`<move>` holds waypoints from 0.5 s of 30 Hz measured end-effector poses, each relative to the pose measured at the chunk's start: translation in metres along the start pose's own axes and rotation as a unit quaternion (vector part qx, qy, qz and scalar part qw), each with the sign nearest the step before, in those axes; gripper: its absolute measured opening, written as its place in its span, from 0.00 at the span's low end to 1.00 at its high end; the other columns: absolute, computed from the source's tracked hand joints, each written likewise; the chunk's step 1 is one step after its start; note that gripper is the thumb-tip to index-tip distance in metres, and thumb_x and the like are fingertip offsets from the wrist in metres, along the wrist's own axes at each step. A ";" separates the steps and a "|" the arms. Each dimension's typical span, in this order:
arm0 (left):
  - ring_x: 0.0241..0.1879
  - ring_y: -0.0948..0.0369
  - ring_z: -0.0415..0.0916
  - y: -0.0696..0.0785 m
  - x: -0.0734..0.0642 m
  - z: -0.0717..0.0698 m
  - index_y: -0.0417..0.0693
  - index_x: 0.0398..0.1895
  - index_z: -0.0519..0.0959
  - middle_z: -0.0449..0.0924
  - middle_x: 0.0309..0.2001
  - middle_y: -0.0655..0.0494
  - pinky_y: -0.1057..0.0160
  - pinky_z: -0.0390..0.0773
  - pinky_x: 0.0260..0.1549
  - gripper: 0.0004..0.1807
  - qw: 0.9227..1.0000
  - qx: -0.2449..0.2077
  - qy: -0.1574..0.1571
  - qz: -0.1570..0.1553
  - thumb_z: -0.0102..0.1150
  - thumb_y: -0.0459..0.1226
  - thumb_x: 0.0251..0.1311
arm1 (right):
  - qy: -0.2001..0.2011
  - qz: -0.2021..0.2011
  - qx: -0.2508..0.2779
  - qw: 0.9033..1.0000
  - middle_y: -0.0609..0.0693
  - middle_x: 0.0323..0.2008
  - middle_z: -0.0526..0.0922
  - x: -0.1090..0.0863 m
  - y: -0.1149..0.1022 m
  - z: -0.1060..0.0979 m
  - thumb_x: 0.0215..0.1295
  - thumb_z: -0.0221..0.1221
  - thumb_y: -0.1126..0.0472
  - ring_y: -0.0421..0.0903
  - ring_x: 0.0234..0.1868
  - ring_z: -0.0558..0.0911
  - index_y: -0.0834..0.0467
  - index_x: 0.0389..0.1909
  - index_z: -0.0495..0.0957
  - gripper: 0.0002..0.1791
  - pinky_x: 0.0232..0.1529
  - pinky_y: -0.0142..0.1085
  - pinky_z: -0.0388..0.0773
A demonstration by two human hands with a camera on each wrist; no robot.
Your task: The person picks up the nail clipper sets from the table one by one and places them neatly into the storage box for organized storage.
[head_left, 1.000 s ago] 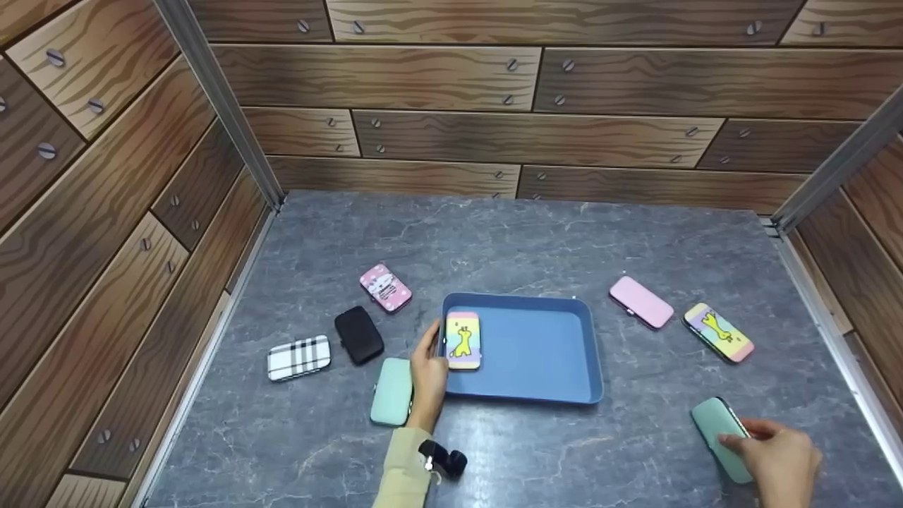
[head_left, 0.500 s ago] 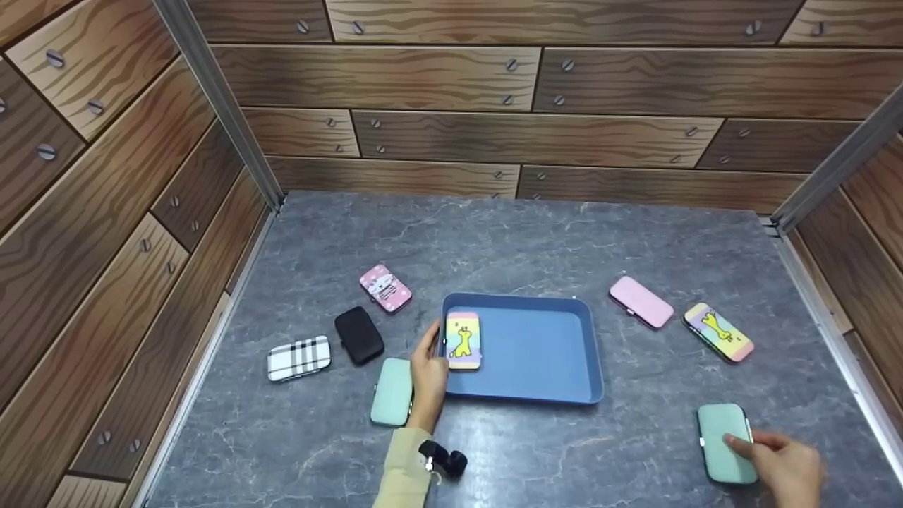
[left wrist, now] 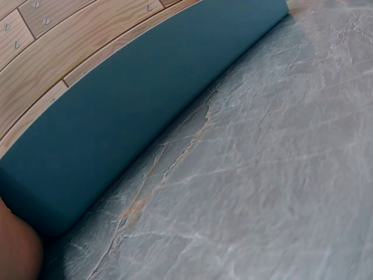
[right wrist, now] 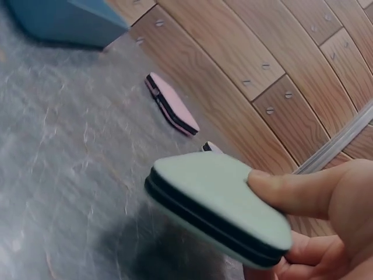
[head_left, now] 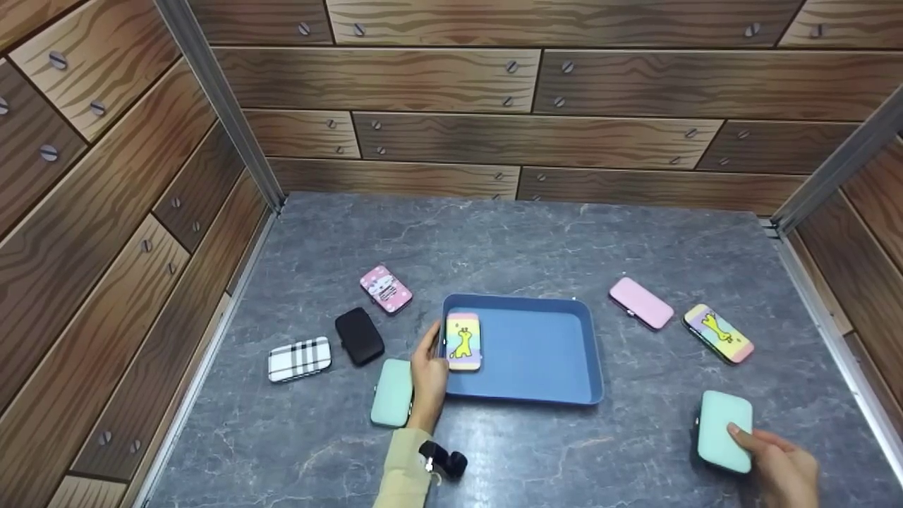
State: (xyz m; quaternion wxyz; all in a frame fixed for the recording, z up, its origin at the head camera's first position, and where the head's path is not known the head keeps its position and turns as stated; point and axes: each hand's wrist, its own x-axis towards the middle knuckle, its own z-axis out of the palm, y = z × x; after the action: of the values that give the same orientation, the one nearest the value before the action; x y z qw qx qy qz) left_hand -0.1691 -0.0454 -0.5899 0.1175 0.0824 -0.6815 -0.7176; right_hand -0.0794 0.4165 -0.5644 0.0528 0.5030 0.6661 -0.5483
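My right hand pinches a mint-green clasp case, thumb on top and fingers beneath. In the right wrist view this case is closed, tilted and above the tabletop, casting a shadow. My left hand holds the left wall of a blue rectangular tray, its thumb at the rim and fingers along the outside. Inside the tray, against its left side, lies a giraffe-print case. A second mint-green case lies just left of my left wrist. The left wrist view shows mainly the tray's outer wall.
Left of the tray lie a pink cartoon case, a black case and a plaid case. On the right are a plain pink case and another giraffe-print case. Wood-patterned walls enclose the grey tabletop.
My right hand has turned the mint-green case from slanted to nearly upright in the head view and raised it off the tabletop. My left hand and the tray stay in place.
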 end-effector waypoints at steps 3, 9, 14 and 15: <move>0.70 0.42 0.59 0.000 0.000 0.000 0.24 0.67 0.66 0.66 0.66 0.30 0.51 0.58 0.69 0.42 1.000 -0.002 0.002 0.001 0.33 0.12 0.39 | -0.013 -0.007 0.015 1.000 0.63 0.54 0.71 -0.002 -0.001 0.000 0.42 0.79 0.46 0.55 0.54 0.72 0.71 0.68 0.63 0.57 0.33 0.34 0.77; 0.70 0.41 0.58 0.002 0.000 0.000 0.24 0.66 0.66 0.65 0.67 0.30 0.52 0.58 0.69 0.42 1.000 -0.003 0.002 0.006 0.33 0.12 0.39 | -0.035 -0.022 0.065 0.997 0.54 0.49 0.78 -0.005 -0.009 0.005 0.41 0.79 0.48 0.39 0.41 0.77 0.71 0.66 0.64 0.55 0.29 0.28 0.77; 0.70 0.42 0.58 0.002 0.000 0.000 0.24 0.66 0.66 0.65 0.67 0.30 0.54 0.58 0.69 0.42 1.000 -0.008 0.004 0.003 0.33 0.12 0.39 | -0.055 -0.042 0.111 0.991 0.36 0.24 0.79 -0.009 -0.014 0.010 0.43 0.79 0.51 0.30 0.29 0.79 0.60 0.46 0.74 0.32 0.33 0.28 0.80; 0.70 0.42 0.58 0.001 0.001 0.000 0.24 0.66 0.66 0.65 0.67 0.30 0.54 0.58 0.69 0.42 1.000 -0.009 0.004 0.003 0.33 0.12 0.39 | -0.059 -0.046 0.119 0.990 0.35 0.24 0.79 -0.010 -0.015 0.011 0.44 0.79 0.51 0.30 0.29 0.79 0.59 0.43 0.75 0.30 0.34 0.27 0.79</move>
State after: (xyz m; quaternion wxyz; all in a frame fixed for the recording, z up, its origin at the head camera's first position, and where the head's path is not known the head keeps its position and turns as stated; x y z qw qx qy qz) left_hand -0.1695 -0.0456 -0.5885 0.1232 0.0825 -0.6748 -0.7230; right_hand -0.0906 0.4031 -0.5528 0.0062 0.4415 0.6144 -0.6539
